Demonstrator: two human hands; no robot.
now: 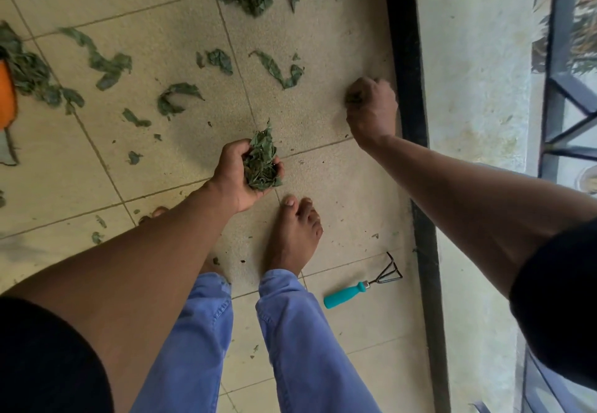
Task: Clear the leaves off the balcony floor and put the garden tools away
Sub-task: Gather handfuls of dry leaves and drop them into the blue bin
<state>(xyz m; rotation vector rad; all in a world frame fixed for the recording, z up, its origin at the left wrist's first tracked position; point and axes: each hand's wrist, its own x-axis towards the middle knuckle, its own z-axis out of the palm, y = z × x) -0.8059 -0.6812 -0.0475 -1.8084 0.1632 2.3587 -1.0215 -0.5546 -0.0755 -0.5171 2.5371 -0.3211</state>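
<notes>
- Green, wilted leaves lay scattered over the beige tiled floor, curled and torn, thickest toward the far tiles; no writing could be read anywhere.
- The left hand was cupped palm-up, fingers curled round a bunch of leaves heaped in it, above the floor before the bare feet.
- The right hand was down at the floor beside the black edge strip, fingers closed in a fist; a few leaf scraps seemed pinched in it, though blur made that uncertain.
- A hand rake with a teal handle lay on the tiles just right of the feet, its prongs toward the strip.
- An orange object sat at the left edge among leaves.
</notes>
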